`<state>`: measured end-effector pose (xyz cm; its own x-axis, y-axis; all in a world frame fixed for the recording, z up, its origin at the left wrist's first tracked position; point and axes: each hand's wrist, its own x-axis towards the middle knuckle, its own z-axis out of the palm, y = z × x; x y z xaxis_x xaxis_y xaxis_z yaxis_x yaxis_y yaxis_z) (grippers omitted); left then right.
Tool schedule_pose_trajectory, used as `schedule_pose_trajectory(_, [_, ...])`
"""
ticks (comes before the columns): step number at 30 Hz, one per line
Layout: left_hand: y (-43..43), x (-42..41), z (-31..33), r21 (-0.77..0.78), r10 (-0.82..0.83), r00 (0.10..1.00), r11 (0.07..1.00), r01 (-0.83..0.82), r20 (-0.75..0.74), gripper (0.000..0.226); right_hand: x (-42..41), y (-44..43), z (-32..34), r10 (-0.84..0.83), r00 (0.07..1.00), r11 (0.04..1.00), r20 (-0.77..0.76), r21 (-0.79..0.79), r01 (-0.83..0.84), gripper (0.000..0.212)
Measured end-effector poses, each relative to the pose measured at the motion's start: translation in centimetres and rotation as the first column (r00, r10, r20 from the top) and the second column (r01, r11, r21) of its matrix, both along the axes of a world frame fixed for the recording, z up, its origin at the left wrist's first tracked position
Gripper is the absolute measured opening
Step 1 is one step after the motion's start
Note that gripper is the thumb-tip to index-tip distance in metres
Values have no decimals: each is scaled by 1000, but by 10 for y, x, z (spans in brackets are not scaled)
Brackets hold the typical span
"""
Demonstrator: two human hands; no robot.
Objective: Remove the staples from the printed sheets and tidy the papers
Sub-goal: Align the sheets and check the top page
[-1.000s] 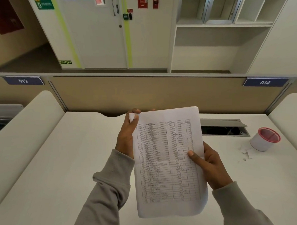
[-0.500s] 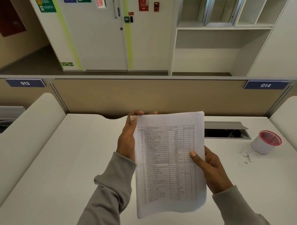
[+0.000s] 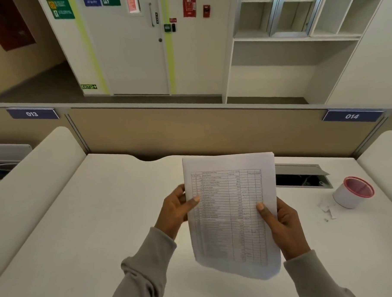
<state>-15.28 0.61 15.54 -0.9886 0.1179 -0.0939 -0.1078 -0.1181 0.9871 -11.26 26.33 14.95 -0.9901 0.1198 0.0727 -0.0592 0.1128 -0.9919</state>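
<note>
A thin stack of white printed sheets (image 3: pixel 231 214), its top page bearing a ruled table of small dark text, is held upright above the white desk (image 3: pixel 82 232), clear of its surface. The left hand (image 3: pixel 176 211) grips the stack's left edge, thumb on the front and fingers behind. The right hand (image 3: pixel 281 225) grips the right edge lower down, thumb pressed on the page. Both arms wear grey sleeves (image 3: pixel 139 269). Well to the right, a white round container with a red rim (image 3: pixel 353 194) stands on the desk, with small white paper scraps (image 3: pixel 326 207) just beside it.
</note>
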Motion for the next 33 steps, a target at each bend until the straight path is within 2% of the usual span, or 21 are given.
schedule_pose_trajectory(5, [12,15,-38,-33,56,995,998,-54,83,25,-4,6,-15,3,999,1000,53,20,-4,21])
schedule_pose_trajectory(7, [15,16,-46,-37,91,993,995,-89,77,24,-5,9,-20,89,990,995,110,32,-93,30])
schedule_pose_trajectory(10, [16,16,-56,-69,146,985,988,-139,94,23,-5,11,-33,180,965,968,190,138,-208,46])
schedule_pose_trajectory(13, [20,17,-69,-133,182,976,977,-165,123,21,-4,4,-46,87,970,944,227,293,-153,39])
schedule_pose_trajectory(15, [25,19,-76,-150,210,967,971,-188,146,19,-4,-3,-47,33,981,917,193,384,-106,36])
schedule_pose_trajectory(17, [25,20,-76,-117,249,953,966,-231,172,20,-2,-6,-43,8,991,913,130,403,-60,37])
schedule_pose_trajectory(21, [13,8,-65,43,358,907,926,-376,222,34,-5,-1,-30,4,999,898,45,440,-23,35])
schedule_pose_trajectory(23, [4,1,-55,86,410,890,897,-433,200,42,-7,3,-23,19,1000,873,5,488,-19,32])
schedule_pose_trajectory(25, [-4,-2,-50,27,452,887,889,-456,100,55,-7,6,-18,45,999,838,-29,545,-22,26])
schedule_pose_trajectory(27, [-7,0,-47,-128,464,885,877,-464,-35,76,-8,7,-15,77,994,775,-77,631,-11,22])
schedule_pose_trajectory(29, [-4,2,-49,-231,441,893,863,-450,-91,93,-10,5,-14,86,989,744,-118,668,15,18])
schedule_pose_trajectory(31, [-2,5,-55,-161,394,919,906,-390,-11,98,-11,2,-14,74,990,780,-116,625,15,14])
schedule_pose_trajectory(33, [-1,9,-59,-25,303,944,953,-303,129,89,-12,1,-20,55,997,849,-59,528,-16,14])
